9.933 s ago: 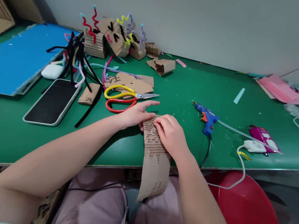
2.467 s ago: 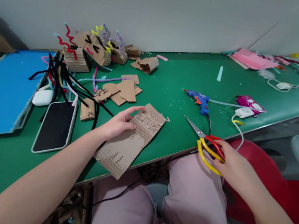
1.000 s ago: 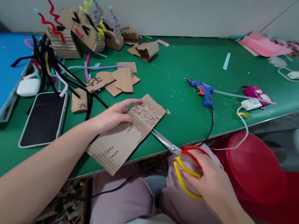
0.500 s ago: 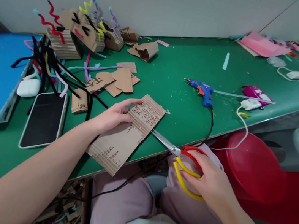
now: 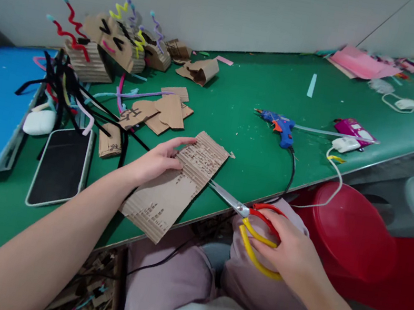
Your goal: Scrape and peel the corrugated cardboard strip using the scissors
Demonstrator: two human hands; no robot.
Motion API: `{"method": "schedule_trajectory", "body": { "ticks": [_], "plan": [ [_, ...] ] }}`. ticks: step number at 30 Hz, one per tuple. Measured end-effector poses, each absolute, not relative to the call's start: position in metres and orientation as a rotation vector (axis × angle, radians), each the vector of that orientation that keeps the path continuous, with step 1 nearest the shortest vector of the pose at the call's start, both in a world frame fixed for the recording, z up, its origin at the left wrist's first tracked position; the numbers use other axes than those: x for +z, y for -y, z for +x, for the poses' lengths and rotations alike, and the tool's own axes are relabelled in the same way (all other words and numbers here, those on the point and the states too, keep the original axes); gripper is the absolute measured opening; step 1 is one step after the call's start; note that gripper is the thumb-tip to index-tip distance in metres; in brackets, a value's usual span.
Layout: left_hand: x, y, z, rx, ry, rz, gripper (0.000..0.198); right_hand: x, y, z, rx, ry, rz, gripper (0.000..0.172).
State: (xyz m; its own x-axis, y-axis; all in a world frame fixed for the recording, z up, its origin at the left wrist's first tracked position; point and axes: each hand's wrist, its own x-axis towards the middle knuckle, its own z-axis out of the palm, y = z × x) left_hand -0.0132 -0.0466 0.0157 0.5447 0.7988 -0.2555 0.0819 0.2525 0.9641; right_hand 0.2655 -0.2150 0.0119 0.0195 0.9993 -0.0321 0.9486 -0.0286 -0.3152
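Note:
A strip of corrugated cardboard [image 5: 170, 194], its paper skin partly torn off to bare the ridges, lies slanted over the table's front edge. My left hand [image 5: 158, 161] holds it by the left side, thumb and a finger on top; the other fingers are partly hidden. In my right hand [image 5: 291, 244] is a pair of scissors [image 5: 240, 207] with red and yellow handles, my fingers through the loops. The scissors' tips touch or nearly touch the strip's right edge, and the blades look almost closed.
A blue glue gun [image 5: 281, 128] with its cord lies right of the cardboard. Left are a phone [image 5: 61, 167], a white earbud case [image 5: 39, 122], black pipe cleaners [image 5: 60, 78], cardboard scraps [image 5: 170, 110] and a cardboard face [image 5: 109, 41]. A red stool [image 5: 353, 231] stands at right.

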Motion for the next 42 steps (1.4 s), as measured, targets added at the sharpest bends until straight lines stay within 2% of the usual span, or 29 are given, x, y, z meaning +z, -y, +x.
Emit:
{"method": "schedule_trajectory", "body": {
  "ticks": [14, 28, 38, 42],
  "plan": [
    [0.0146, 0.0467, -0.0126, 0.584, -0.880, 1.225, 0.065, 0.0085, 0.2127, 0.2643, 0.324, 2.056, -2.088, 0.044],
    [0.0149, 0.0477, -0.0145, 0.545, -0.851, 1.245, 0.062, 0.0051, 0.2136, 0.2635, 0.097, 2.126, -2.071, 0.042],
    [0.0179, 0.0481, -0.0121, 0.555, -0.862, 1.167, 0.067, 0.0095, 0.2118, 0.2624, 0.186, 2.181, -2.028, 0.052],
    [0.0205, 0.0483, -0.0108, 0.559, -0.868, 1.134, 0.069, 0.0071, 0.2128, 0.2634, 0.200, 2.170, -2.042, 0.049]
  ]
}}
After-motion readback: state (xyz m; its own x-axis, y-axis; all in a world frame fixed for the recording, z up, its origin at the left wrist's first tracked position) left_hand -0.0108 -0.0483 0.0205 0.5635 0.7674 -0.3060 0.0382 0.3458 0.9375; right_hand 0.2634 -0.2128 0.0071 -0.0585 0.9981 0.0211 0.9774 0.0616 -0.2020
